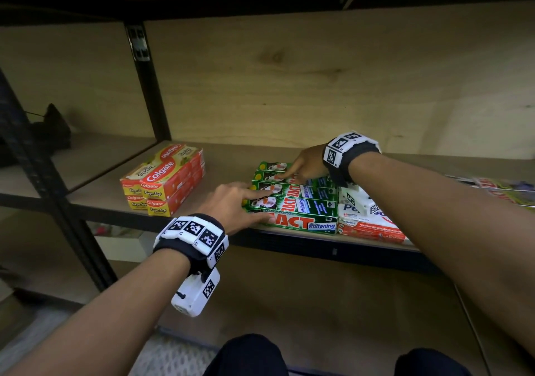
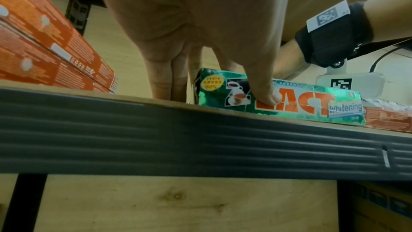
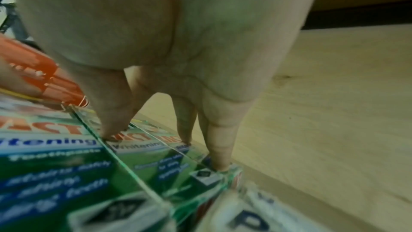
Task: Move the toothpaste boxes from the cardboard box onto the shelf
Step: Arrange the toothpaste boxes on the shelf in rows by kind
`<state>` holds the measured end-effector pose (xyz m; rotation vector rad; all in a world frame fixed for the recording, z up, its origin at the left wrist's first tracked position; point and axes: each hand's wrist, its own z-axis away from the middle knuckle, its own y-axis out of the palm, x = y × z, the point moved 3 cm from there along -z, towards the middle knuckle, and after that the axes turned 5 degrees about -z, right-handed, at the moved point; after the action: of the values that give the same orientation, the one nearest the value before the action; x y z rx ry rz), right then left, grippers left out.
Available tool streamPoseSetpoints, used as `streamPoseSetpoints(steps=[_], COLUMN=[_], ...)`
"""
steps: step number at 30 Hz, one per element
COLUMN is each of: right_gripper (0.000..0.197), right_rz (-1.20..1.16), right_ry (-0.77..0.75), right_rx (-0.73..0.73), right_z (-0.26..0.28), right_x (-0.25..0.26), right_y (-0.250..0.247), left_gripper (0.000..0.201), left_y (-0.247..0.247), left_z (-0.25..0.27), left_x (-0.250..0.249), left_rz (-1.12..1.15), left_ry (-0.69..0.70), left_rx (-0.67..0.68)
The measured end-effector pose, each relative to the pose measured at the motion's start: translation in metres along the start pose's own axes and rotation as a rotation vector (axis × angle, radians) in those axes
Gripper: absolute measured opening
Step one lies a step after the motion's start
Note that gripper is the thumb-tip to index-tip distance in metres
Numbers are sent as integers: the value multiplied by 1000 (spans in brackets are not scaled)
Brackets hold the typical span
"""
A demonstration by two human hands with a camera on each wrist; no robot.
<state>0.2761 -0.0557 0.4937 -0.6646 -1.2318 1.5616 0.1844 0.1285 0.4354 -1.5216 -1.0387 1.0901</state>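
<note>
Several green Zact toothpaste boxes (image 1: 292, 205) lie side by side on the wooden shelf (image 1: 228, 164), long sides toward me. My left hand (image 1: 254, 205) is at their left ends: the thumb (image 2: 265, 94) presses the front box (image 2: 294, 107), and the index finger lies across a box top. My right hand (image 1: 295, 176) reaches over the rear boxes, its straight fingers (image 3: 218, 138) pressing down on the box tops (image 3: 144, 161). Neither hand holds anything. The cardboard box is not in view.
A stack of red Colgate boxes (image 1: 165, 179) stands to the left on the same shelf. White and red Pepsodent boxes (image 1: 367, 225) lie against the right end of the Zact row. More packs (image 1: 503, 190) lie at the far right. The shelf's dark front rail (image 2: 156, 133) runs below my hands.
</note>
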Motion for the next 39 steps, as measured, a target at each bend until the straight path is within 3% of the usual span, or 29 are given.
streamPoseSetpoints(steps=[3, 10, 16, 20, 25, 29, 32, 37, 39], right_gripper=[33, 47, 60, 56, 55, 56, 57, 58, 59], right_rz=[-78, 7, 166, 124, 215, 261, 240, 207, 210], right_ry=[-4, 137, 372, 358, 351, 315, 311, 294, 302], right_rx=[-46, -54, -73, -57, -36, 7, 38, 37, 41], right_z=[6, 45, 25, 78, 70, 64, 58, 53, 53], right_x=[-6, -31, -133, -92, -99, -106, -111, -116, -115], right_y=[0, -2, 3, 14, 15, 17, 18, 20, 20], left_gripper=[70, 62, 60, 62, 63, 55, 69, 111, 104], left_y=[-2, -24, -28, -26, -39, -52, -44, -18, -17], left_z=[-2, -2, -11, -11, -18, -61, -98, -125, -126], left_x=[0, -19, -36, -32, -30, -24, -18, -8, -12], left_rz=[-13, 13, -185, -201, -127, -6, -63, -27, -50], left_ry=[5, 31, 92, 123, 112, 39, -28, -38, -26], left_rx=[17, 64, 146, 142, 211, 192, 225, 403, 414])
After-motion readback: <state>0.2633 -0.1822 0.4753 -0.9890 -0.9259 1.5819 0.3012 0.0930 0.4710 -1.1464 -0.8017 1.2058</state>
